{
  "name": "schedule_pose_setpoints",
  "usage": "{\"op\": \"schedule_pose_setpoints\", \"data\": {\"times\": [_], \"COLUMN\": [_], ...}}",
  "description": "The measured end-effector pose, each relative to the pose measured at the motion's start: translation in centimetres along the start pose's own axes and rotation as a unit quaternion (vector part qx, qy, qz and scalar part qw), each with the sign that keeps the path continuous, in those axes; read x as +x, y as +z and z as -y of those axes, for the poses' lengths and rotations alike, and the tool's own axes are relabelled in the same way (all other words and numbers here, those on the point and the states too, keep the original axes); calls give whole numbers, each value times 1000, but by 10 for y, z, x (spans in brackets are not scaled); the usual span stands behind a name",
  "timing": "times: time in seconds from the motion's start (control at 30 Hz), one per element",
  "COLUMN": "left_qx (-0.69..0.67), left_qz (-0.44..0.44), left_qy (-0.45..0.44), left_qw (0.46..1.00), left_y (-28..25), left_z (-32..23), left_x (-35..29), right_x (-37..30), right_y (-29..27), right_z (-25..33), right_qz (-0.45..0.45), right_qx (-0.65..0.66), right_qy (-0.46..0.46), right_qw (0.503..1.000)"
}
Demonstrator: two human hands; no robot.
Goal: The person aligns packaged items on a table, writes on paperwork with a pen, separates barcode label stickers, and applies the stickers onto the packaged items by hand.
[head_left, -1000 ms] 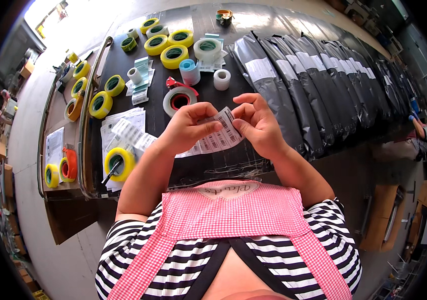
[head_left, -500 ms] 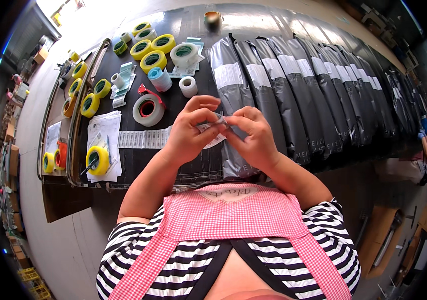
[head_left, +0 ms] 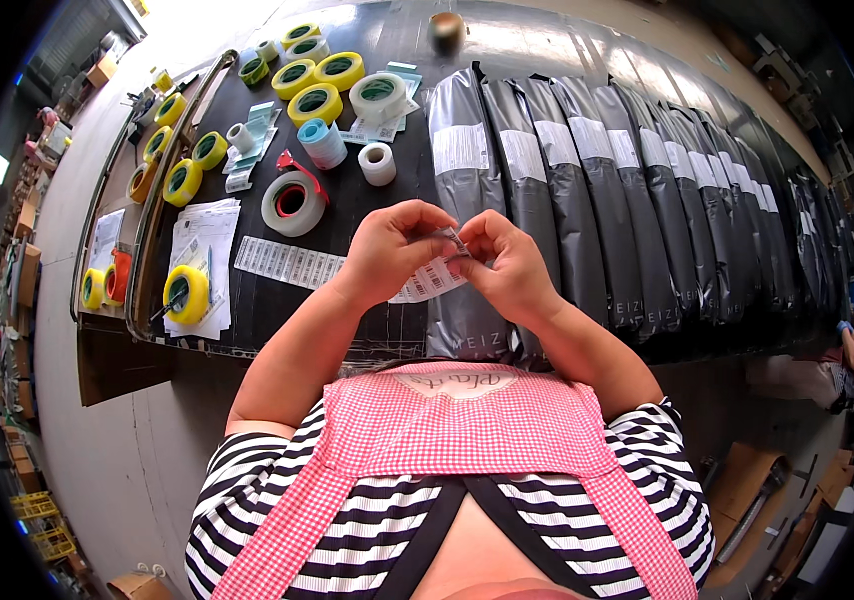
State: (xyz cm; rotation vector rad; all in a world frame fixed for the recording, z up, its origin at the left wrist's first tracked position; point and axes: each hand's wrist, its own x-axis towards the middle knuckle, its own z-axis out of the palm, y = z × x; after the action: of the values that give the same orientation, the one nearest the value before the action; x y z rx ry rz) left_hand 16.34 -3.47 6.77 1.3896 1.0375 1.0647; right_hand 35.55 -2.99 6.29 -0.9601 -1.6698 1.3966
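A long strip of white barcode labels (head_left: 292,264) runs across the black table and passes under my left wrist. Its printed end curls up between my two hands, above the nearest grey plastic mailer bag (head_left: 468,220). My left hand (head_left: 395,250) is closed, pinching the strip near its end with thumb and fingers. Against the same end, the thumb and forefinger of my right hand (head_left: 509,268) are pressed together on the strip. The exact fingertip contact is partly hidden by the fingers.
A row of grey bags with white labels fills the table's right side. At left stand a clear tape roll with a red dispenser (head_left: 294,203), yellow tape rolls (head_left: 315,104), a white label roll (head_left: 377,164) and papers (head_left: 205,255). Another person (head_left: 852,365) is at far right.
The label strip's end has come up and turned, showing more of its printed barcodes between my hands. The strip on the table now slants more. My hands stay close together.
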Motion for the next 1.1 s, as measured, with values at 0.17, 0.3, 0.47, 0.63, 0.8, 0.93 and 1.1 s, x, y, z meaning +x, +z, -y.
{"op": "schedule_pose_setpoints", "data": {"times": [0.17, 0.3, 0.47, 0.63, 0.8, 0.93, 1.1], "left_qx": [-30, -42, 25, 139, 239, 283, 293], "left_qz": [-3, -17, -31, -47, 93, 147, 150], "left_qy": [-39, -34, -64, -110, 224, 139, 139], "left_qw": [999, 998, 997, 983, 940, 938, 934], "left_y": [-13, -16, -26, -43, -21, 10, 5], "left_z": [25, 34, 60, 66, 110, 124, 127], "left_x": [14, 22, 40, 73, 107, 95, 94], "right_x": [18, 31, 56, 116, 215, 258, 271], "right_y": [-7, -10, -12, -49, -69, -70, -72], "right_z": [-13, -17, -25, -40, -61, -102, -114], "right_qz": [17, 10, -5, -58, -111, -137, -125], "right_qx": [-12, -12, -157, -65, -5, -30, -98], "right_qy": [76, 93, 90, 74, 89, 118, 128], "right_qw": [997, 996, 983, 993, 990, 983, 979]}}
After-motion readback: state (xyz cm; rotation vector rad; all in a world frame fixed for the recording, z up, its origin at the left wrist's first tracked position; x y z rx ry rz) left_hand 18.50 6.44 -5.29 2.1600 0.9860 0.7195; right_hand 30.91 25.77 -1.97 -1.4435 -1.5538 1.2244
